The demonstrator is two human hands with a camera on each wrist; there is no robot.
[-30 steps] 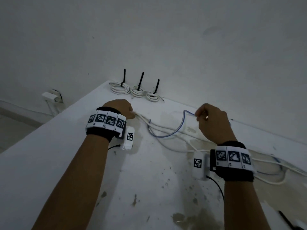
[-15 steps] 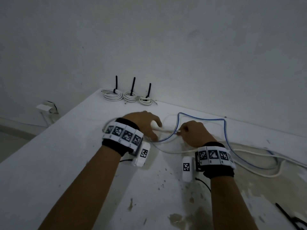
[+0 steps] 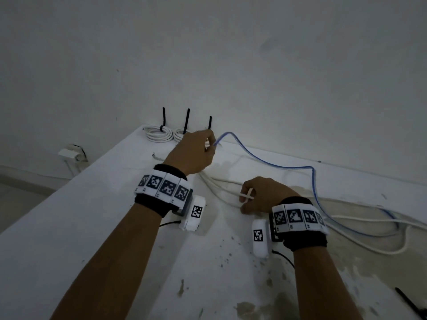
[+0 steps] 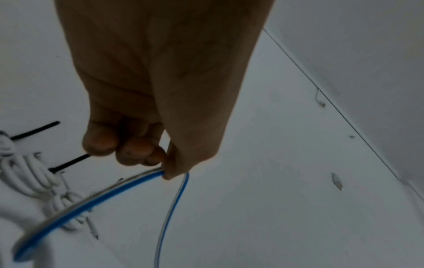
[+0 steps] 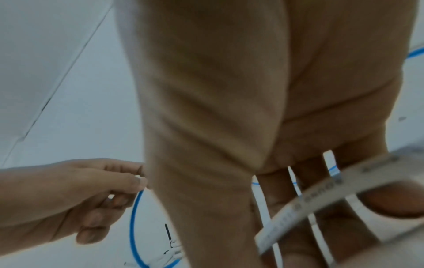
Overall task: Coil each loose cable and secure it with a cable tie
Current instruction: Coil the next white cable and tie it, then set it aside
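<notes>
My left hand (image 3: 210,144) is raised near the back wall and pinches a blue-and-white cable (image 3: 277,166) close to its end. The left wrist view shows the thumb and fingers (image 4: 137,152) closed on the blue cable (image 4: 91,201). From there it arcs right and runs down past my right wrist. My right hand (image 3: 246,199) is low over the white table (image 3: 69,227), fingers curled round a flat white cable (image 3: 246,196). In the right wrist view this printed white cable (image 5: 309,197) crosses the fingers. Tied white coils (image 3: 159,133) with upright black ties (image 3: 163,116) sit at the back; the third is partly hidden.
Loose white cables (image 3: 369,249) lie tangled with the blue one on the table's right side. A loose black cable tie (image 3: 407,304) lies at the front right edge. A wall socket (image 3: 69,154) is beyond the table's left edge. The wall runs close behind the table.
The blue cable has passed from my right hand to my left, which lifted it back toward the coils. My right hand dropped lower and now holds a white cable.
</notes>
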